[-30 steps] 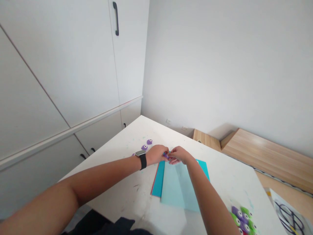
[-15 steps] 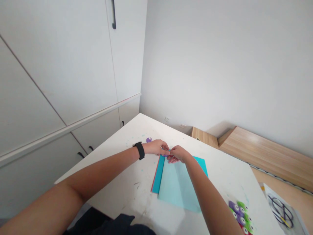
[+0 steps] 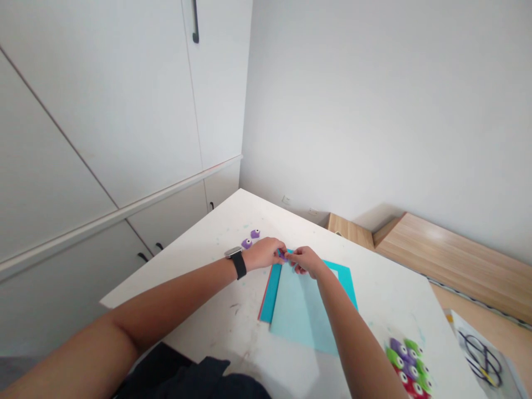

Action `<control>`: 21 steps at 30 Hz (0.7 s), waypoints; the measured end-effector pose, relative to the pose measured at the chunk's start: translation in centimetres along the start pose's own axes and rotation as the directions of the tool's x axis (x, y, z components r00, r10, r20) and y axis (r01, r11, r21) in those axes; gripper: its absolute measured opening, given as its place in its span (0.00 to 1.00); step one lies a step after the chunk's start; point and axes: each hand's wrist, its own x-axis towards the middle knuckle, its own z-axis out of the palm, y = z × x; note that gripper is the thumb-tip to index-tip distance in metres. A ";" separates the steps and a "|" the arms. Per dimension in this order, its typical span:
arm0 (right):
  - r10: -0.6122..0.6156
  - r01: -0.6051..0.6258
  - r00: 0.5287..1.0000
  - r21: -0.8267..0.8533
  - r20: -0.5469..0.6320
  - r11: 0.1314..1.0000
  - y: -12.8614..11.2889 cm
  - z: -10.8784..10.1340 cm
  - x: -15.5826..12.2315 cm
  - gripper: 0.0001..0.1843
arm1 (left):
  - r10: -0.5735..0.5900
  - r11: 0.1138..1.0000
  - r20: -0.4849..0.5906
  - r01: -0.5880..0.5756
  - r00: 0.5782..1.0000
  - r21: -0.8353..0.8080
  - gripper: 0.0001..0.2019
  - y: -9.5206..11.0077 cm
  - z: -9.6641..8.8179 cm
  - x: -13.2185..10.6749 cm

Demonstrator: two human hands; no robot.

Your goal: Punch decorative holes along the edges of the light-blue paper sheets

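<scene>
Both my hands meet at the far edge of a light blue paper sheet [image 3: 300,310] that lies on a darker teal sheet [image 3: 270,292] on the white table [image 3: 199,260]. My left hand [image 3: 264,254], with a black watch on its wrist, and my right hand [image 3: 305,260] are closed together around a small purple punch [image 3: 282,255], only a sliver of which shows between the fingers. Two more purple punches [image 3: 250,239] sit on the table just beyond my left hand.
A cluster of purple, green and red punches [image 3: 409,363] lies at the table's near right. A clear bag with dark cords [image 3: 484,354] rests on the floor at right. White cabinets [image 3: 103,138] stand along the left, and wooden boards [image 3: 449,260] lie behind the table.
My hands stay together at the paper's far edge with only slight shifts. The head camera moved a little, so a second purple punch near my left hand shows again.
</scene>
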 end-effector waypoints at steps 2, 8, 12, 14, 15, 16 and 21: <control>-0.068 0.061 0.993 -0.072 -0.100 0.996 0.5 -0.3 0.1 0.17 | 0.011 1.000 -0.032 -0.010 0.999 0.029 0.15 0.0 0.2 -0.1; -0.295 0.226 0.932 -0.297 -0.211 0.928 1.4 -1.2 0.4 0.13 | 0.035 0.999 -0.037 -0.035 0.999 -0.009 0.15 0.1 0.4 -0.4; -0.364 0.289 0.918 -0.363 -0.159 0.886 1.3 -1.3 0.6 0.08 | 0.057 0.998 -0.047 -0.058 0.997 -0.022 0.15 0.2 0.7 -0.8; -0.384 0.310 0.913 -0.380 -0.135 0.872 1.2 -1.3 0.6 0.06 | 0.070 0.997 -0.057 -0.071 0.996 -0.014 0.15 0.3 0.9 -1.0; -0.392 0.320 0.912 -0.385 -0.124 0.866 1.2 -1.4 0.6 0.05 | 0.071 0.997 -0.059 -0.072 0.996 -0.012 0.14 0.4 1.0 -1.1; -0.398 0.328 0.910 -0.388 -0.115 0.861 1.1 -1.4 0.6 0.04 | 0.068 0.997 -0.059 -0.069 0.996 -0.015 0.14 0.5 1.0 -1.1; -0.431 0.359 0.894 -0.379 -0.125 0.853 0.8 -1.3 0.2 0.04 | 0.000 0.986 -0.049 -0.008 0.999 -0.168 0.13 1.1 1.1 -1.5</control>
